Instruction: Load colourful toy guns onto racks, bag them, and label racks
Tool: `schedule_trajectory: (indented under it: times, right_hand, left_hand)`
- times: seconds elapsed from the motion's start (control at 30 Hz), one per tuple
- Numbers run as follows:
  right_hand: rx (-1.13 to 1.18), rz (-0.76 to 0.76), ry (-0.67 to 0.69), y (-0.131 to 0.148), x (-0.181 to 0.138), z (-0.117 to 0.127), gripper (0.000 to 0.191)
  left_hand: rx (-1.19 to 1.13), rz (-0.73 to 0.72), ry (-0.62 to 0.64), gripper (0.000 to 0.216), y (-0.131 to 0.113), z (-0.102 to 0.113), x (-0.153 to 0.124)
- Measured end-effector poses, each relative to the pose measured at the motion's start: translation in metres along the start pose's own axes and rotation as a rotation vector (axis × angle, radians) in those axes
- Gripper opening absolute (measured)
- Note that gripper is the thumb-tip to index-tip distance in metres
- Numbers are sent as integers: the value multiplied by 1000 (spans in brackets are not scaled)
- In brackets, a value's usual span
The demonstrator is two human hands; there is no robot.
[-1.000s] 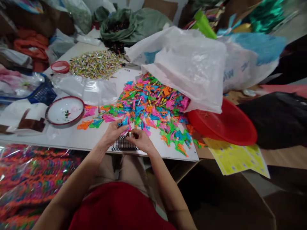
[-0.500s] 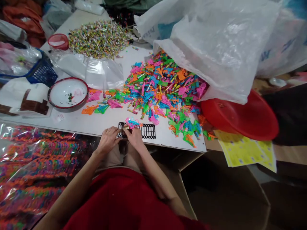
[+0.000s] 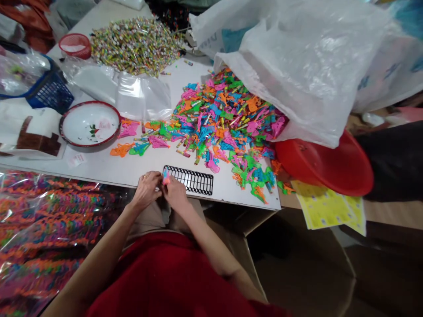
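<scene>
At the table's front edge my right hand [image 3: 175,192] is closed on a small pink-and-blue plastic toy [image 3: 165,175], which stands up between thumb and fingers. Close against it on the left is my left hand [image 3: 147,189], its fingers bent and pinched together; what they hold, if anything, is hidden. A black plastic rack [image 3: 201,182] with a row of narrow slots lies just beyond my right hand, its left end partly covered by the toy and fingers. Behind the rack spreads a big heap of similar bright plastic toys [image 3: 211,127], mixed with small printed tubes.
A white sack [image 3: 297,66] overhangs the heap, and a red basin [image 3: 330,163] stands at right above yellow sheets [image 3: 327,207]. To the left are a red-rimmed enamel bowl [image 3: 74,138] and a blue basket [image 3: 54,90]. Small tubes [image 3: 135,48] are piled at the back.
The toy has moved left and turned from lying across my fingers to standing upright. My right hand has shifted left, uncovering more of the rack. The view has shifted slightly.
</scene>
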State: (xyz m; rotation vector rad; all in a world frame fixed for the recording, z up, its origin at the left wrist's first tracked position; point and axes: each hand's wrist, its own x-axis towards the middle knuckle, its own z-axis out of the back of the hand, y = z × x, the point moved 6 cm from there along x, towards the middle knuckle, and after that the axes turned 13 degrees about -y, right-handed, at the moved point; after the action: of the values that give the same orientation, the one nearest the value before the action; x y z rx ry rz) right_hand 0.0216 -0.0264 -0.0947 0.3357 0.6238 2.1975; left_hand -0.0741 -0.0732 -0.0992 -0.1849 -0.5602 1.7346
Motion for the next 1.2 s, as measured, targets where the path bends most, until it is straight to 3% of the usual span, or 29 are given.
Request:
schedule_trajectory:
  times: [0.13, 0.27, 0.33, 0.4, 0.5, 0.6, 0.73, 0.87, 0.93, 0.97, 1.03, 1.13, 1.2]
  right_hand:
    - [-38, -14, 0, 5, 9, 5, 24]
    - [-14, 152, 110, -12, 31, 51, 18]
    - [-68, 153, 61, -34, 65, 91, 27]
    - [-137, 96, -85, -56, 112, 132, 42]
    - [-346, 183, -213, -69, 175, 167, 44]
    - [-488, 360, -149, -61, 197, 169, 34]
    - [-385, 472, -151, -31, 178, 159, 29]
    - [-161, 340, 216, -16, 172, 106, 5]
    - [-98, 241, 345, -19, 174, 87, 8]
    - [-92, 215, 331, -23, 175, 85, 7]
    - [-110, 218, 163, -30, 174, 96, 13]
    - [-146, 205, -109, -41, 147, 120, 24]
    - [-186, 126, -77, -47, 119, 113, 24]
  left_hand:
    - [0, 18, -33, 37, 1, 0, 3]
    - [-113, 2, -33, 48, 8, 7, -5]
    - [-225, 43, -29, 64, 14, 22, -10]
    - [-330, 129, -11, 79, 15, 42, -8]
    - [-358, 275, -20, 83, -2, 72, 11]
    - [-128, 301, -40, 72, -36, 78, 39]
    - [133, 293, 71, 48, -61, 54, 59]
    - [271, 220, 203, 45, -59, 45, 64]
    - [285, 193, 245, 46, -57, 49, 64]
    - [274, 190, 259, 46, -56, 52, 64]
    - [233, 203, 243, 46, -56, 59, 62]
    - [159, 218, 92, 51, -59, 73, 62]
    - [131, 192, 15, 55, -63, 77, 63]
